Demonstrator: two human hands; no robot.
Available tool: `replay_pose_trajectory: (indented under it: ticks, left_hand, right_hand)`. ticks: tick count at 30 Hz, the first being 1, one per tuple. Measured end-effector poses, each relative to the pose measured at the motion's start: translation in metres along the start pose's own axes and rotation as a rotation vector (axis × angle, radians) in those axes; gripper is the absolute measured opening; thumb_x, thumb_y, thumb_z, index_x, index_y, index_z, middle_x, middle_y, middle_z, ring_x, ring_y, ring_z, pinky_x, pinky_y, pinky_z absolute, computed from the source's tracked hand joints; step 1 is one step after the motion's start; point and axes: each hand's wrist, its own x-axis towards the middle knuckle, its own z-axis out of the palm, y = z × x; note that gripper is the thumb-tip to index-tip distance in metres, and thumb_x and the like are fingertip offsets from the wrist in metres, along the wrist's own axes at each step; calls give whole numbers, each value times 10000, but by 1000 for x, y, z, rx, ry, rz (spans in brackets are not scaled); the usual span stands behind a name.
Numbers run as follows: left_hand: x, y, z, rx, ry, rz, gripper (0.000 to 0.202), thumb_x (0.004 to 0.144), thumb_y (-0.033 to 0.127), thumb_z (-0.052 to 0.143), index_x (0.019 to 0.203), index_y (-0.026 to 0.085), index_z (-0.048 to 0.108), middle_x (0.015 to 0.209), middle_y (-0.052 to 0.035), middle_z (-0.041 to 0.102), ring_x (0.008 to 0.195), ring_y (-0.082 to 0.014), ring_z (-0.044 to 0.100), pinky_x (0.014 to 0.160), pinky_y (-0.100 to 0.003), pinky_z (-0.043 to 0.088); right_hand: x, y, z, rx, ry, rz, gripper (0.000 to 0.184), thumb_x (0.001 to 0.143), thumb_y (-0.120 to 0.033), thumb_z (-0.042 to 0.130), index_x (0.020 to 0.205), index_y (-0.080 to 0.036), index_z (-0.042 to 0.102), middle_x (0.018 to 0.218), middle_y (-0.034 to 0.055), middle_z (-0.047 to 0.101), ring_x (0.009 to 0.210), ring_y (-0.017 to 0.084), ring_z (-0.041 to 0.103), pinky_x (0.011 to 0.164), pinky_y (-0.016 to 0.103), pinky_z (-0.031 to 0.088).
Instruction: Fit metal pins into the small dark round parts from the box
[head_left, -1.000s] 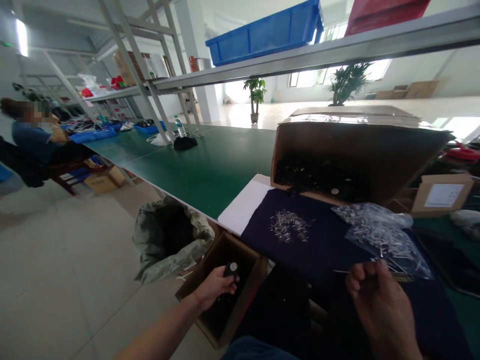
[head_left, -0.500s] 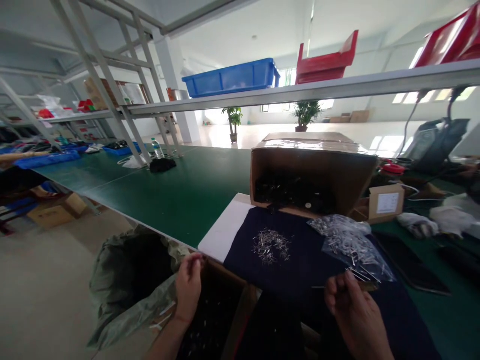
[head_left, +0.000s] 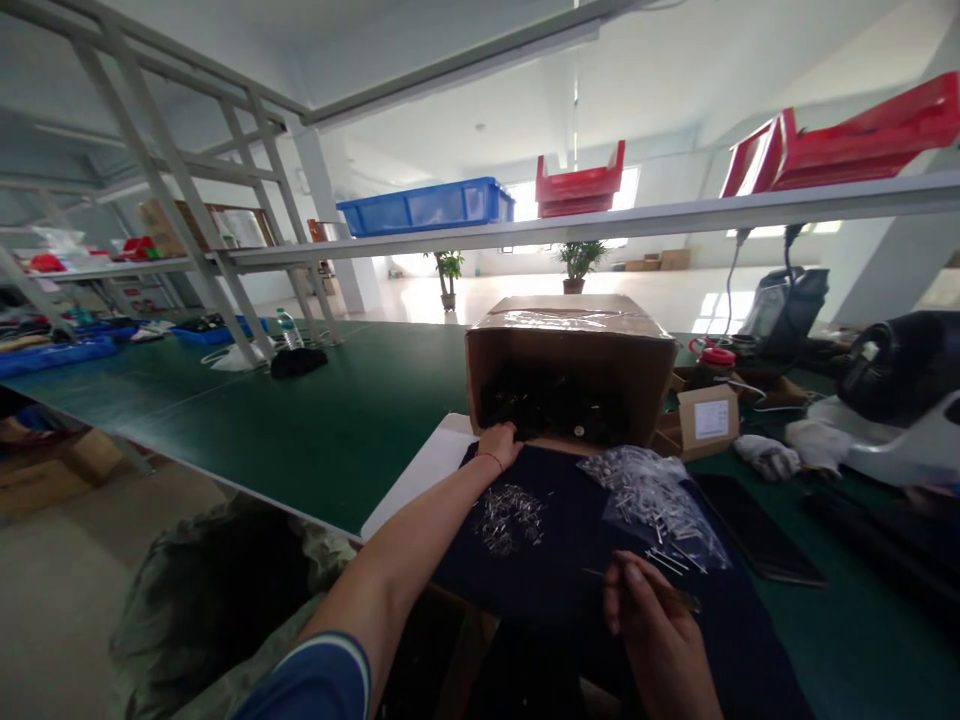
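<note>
My left hand (head_left: 501, 445) reaches to the lower front edge of an open cardboard box (head_left: 570, 318). Its fingers look curled, with the tips lost against the black pieces (head_left: 551, 405) inside. In my right hand (head_left: 656, 620), closed low over the dark cloth (head_left: 570, 585), is a thin tool (head_left: 681, 598) with a brownish handle; its slim metal shaft points left. A heap of small metal pins (head_left: 510, 520) lies on the cloth between the hands. Beyond my right hand rests a clear plastic bag (head_left: 652, 490) of similar metal pieces, with several longer pins (head_left: 667, 562) beside it.
Right of the bag lies a flat black device (head_left: 761, 530); gloves (head_left: 769, 457) and a small open carton (head_left: 709, 420) are behind it. A shelf (head_left: 637, 212) with blue (head_left: 427, 207) and red bins (head_left: 577, 190) spans above. A green fabric sack (head_left: 202, 600) stands below the table edge.
My left hand has moved from above the dark container at the table's front up to the cardboard box. My right hand still holds the thin tool. The view has turned right.
</note>
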Motion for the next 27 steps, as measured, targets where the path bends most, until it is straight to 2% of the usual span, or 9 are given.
replay_pose_trajectory:
  ticks: [3,6,11,15,17,20,22,25,27]
  left_hand:
    - [-19,-2,-10,-178,-89,-53,341,926,320,636,1222,153,602,1247,-114,632,1093,-243,635,939,-468,546]
    - [-66,-8,-19,-404,-222,-85,393,911,216,628,1280,105,548,1161,-149,677,1000,-215,692,942,-421,554]
    - [-183,-26,-11,-904,-407,-146,520,842,238,705,1331,189,536,1166,-112,691,991,-235,720,923,-408,561]
    - [-253,-43,0,-1230,-329,-244,488,778,157,785,1241,243,660,1220,-70,686,1032,-176,685,892,-275,541]
    - [-271,-54,-1,-1252,-319,-271,459,774,170,797,1214,239,690,1225,-78,692,1056,-187,672,910,-294,539]
    - [-283,-70,-8,-1272,-426,-316,394,837,339,747,1190,169,712,1150,-133,720,1021,-245,687,903,-400,560]
    - [-285,-79,-13,-1269,-490,-350,417,856,425,710,1158,138,726,1075,-146,737,958,-262,708,830,-401,582]
    - [-285,-85,-17,-1254,-508,-384,413,785,381,794,1125,153,739,1022,-115,746,906,-236,718,774,-348,587]
    - [-285,-87,-16,-1255,-476,-382,420,741,313,837,1119,159,739,1028,-105,748,909,-211,715,831,-345,578]
  right_hand:
    - [-1,0,-3,-64,-14,-17,405,737,-520,817,964,-194,738,710,19,665,561,135,549,497,240,446]
    - [-5,2,1,-283,-35,-98,437,749,-549,792,998,-191,755,640,8,635,561,153,558,515,251,464]
    - [-27,10,24,-755,-276,-543,370,836,-415,739,1160,-240,704,945,71,731,738,213,689,655,303,572]
    - [-47,13,33,-1015,-471,-860,227,951,-315,624,1150,-218,672,861,73,724,712,205,710,625,271,566]
    - [-54,10,31,-1079,-589,-923,205,983,-297,579,1147,-198,654,817,60,714,660,184,700,587,250,544]
    - [-59,-1,29,-1182,-812,-920,144,981,-254,575,1098,-213,647,801,32,699,643,168,679,553,244,500]
    - [-60,-10,31,-1257,-938,-913,100,951,-208,601,1036,-228,649,773,11,678,623,165,648,519,259,451]
    - [-59,-23,38,-1323,-1062,-913,100,906,-173,650,984,-235,646,754,-6,653,603,164,602,503,284,396]
    - [-56,-31,43,-1338,-1122,-861,132,889,-153,670,986,-240,651,776,-7,647,629,162,597,522,281,398]
